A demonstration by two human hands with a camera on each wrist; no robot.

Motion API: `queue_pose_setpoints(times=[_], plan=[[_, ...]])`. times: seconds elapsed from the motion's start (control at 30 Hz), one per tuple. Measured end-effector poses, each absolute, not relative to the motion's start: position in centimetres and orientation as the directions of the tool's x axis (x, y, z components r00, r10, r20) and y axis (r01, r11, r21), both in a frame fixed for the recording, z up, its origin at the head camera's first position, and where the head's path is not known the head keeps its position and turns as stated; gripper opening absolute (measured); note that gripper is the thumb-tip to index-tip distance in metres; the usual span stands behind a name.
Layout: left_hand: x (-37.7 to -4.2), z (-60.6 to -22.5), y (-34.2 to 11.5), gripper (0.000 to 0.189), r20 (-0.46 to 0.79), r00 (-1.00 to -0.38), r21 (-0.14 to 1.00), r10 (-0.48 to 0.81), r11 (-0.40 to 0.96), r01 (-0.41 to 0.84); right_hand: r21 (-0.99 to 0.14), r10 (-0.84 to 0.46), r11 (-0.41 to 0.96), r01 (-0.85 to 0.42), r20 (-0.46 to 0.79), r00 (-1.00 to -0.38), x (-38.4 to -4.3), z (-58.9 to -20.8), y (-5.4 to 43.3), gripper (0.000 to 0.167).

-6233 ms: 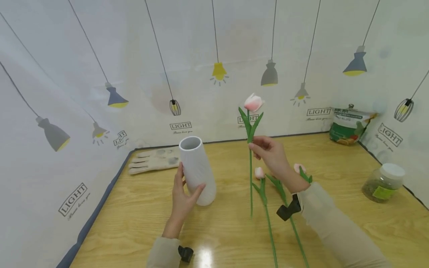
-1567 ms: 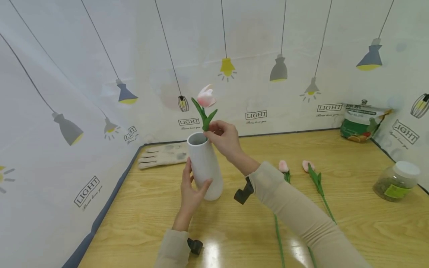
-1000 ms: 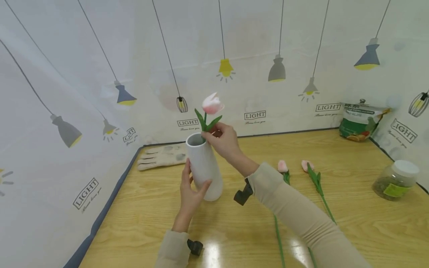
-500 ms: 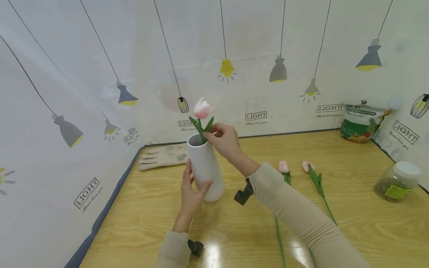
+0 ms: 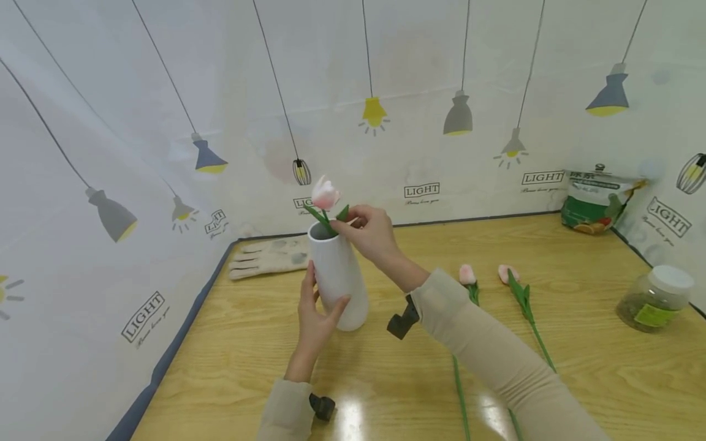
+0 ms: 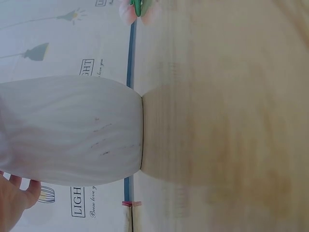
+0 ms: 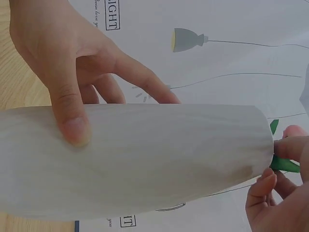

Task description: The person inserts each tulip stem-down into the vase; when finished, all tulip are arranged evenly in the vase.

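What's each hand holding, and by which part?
The left hand grips the white vase round its body; the right hand pinches a pink tulip at its leaves.

Left grip [image 5: 316, 315] curled; right grip [image 5: 371, 234] higher, pinching.

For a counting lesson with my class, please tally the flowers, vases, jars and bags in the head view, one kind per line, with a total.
Pink tulips: 3
White vase: 1
Lidded jar: 1
Green-and-white bag: 1
Total: 6
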State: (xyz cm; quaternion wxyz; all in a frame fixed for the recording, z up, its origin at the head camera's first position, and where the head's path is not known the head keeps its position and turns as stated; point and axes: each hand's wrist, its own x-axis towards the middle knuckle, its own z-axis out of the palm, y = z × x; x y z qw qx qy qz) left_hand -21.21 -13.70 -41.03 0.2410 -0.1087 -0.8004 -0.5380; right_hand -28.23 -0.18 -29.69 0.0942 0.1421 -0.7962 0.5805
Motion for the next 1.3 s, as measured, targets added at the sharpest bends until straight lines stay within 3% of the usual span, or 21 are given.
queue_pose_setpoints(times=[0.2, 0.4, 0.6, 0.87, 1.03, 1.3], plan=[[-21.1, -41.0, -13.7, 0.084, 0.516, -0.852, 0.804, -0.086, 0.393, 0.447, -0.875, -0.115, 0.279, -0.396, 0.378, -0.918, -28.4, -30.3, 1.7, 0.034], [-21.2, -41.1, -13.6, 0.083, 0.546, -0.835, 0.784, -0.073, 0.395, 0.478, -0.865, -0.06, 0.315, -0.392, 0.394, -0.917, -29.6, -31.7, 5.8, 0.027], [-21.1, -41.2, -13.5, 0.084, 0.562, -0.824, 0.774, -0.076, 0.4, 0.491, -0.784, -0.11, 0.534, -0.316, 0.307, -0.946, -30.6, -34.5, 11.5, 0.02], [-21.2, -41.0, -13.5, 0.084, 0.565, -0.822, 0.77, -0.074, 0.404, 0.493, -0.66, -0.27, 0.708, -0.249, 0.073, -0.96, -29.1, -40.8, 17.3, 0.016], [-21.1, -40.9, -13.5, 0.083, 0.571, -0.817, 0.767, -0.081, 0.406, 0.496, -0.647, -0.374, 0.708, -0.284, -0.003, -0.928, -27.6, -43.5, 18.6, 0.015], [-21.0, -40.8, -13.5, 0.084, 0.573, -0.817, 0.764, -0.067, 0.404, 0.503, -0.632, -0.404, 0.723, -0.28, -0.058, -0.913, -26.8, -44.5, 18.3, 0.016]])
